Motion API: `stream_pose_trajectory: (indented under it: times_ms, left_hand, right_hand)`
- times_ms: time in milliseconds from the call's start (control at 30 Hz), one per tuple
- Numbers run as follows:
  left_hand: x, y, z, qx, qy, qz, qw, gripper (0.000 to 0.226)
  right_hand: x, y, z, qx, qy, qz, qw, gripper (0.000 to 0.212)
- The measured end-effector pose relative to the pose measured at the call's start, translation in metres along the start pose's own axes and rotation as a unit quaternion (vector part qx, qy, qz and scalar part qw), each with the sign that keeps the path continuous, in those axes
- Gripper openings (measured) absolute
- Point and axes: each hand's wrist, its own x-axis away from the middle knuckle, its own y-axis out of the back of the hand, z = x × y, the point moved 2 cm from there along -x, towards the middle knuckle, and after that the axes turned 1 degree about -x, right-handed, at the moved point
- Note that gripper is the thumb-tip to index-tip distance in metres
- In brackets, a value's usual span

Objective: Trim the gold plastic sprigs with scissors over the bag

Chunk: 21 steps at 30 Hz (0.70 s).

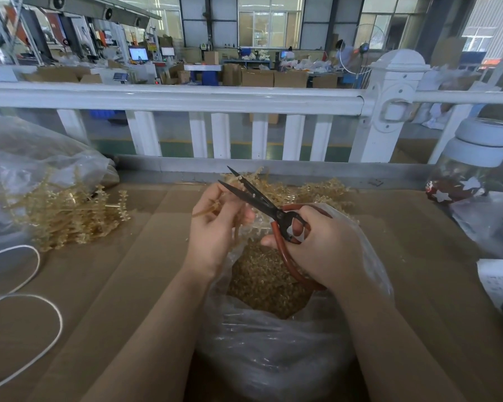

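— What is held by each hand?

— A gold sprig [212, 208] is pinched by the curled fingers of the left hand [217, 227], just left of centre above the bag. The scissors [269, 207] are gripped by the right hand [321, 245], with fingers curled through the red handle loops.

— How are the blades set?

— They are spread apart, with the dark tips pointed up and to the left, beside the left hand's fingertips. Whether the sprig is touched by a blade cannot be told.

— And where is the bag placed?

— The clear plastic bag [273, 352] is set on the cardboard-covered table [122, 274], directly below both hands, close to the near edge. Its mouth is open, and a heap of small gold trimmed pieces [266, 281] is seen inside.

— Where are the other sprigs kept?

— One pile of gold sprigs [67, 210] is laid on the left of the table, partly spilled from a second clear bag [26, 161]. Another pile [305, 191] is seen just behind the hands, near the table's far edge.

— What else is found around it?

— A white cord [38, 303] is looped at the left. A jar with a pale lid [474, 166] is stood at the right, and a white railing [186, 97] is run behind the table.
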Motion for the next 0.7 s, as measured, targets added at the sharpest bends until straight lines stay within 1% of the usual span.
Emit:
stream_pose_trajectory:
  times_ms: [100,200,267,367,500,700]
  left_hand:
    - [0.0005,0.0008,-0.0012,-0.021,-0.015,0.0,1.0,0.012]
    - [0.0006,0.0,-0.0027,-0.025,-0.028,0.006,0.999,0.023]
    - [0.0008,0.0,-0.0039,-0.027,-0.026,0.013,0.999,0.024]
    - [0.002,-0.0013,-0.0062,-0.02,-0.024,0.027,0.999,0.025]
    - [0.0016,-0.0003,-0.0066,-0.011,-0.011,0.015,1.0,0.032]
    - [0.0017,0.0008,-0.0061,-0.023,-0.001,0.01,1.0,0.022]
  right_hand:
    - [-0.0002,0.001,0.0,-0.004,-0.002,0.001,1.0,0.057]
    - [-0.0006,0.0024,0.001,-0.002,-0.004,0.001,1.0,0.054]
    - [-0.0014,0.0024,0.0013,0.005,-0.006,0.008,1.0,0.052]
    - [-0.0033,0.0007,-0.0013,0.011,-0.009,0.009,1.0,0.056]
    - [-0.0043,0.0005,-0.0025,0.025,-0.004,0.008,1.0,0.059]
    - [-0.0051,0.0,-0.0038,0.02,-0.026,0.021,0.999,0.064]
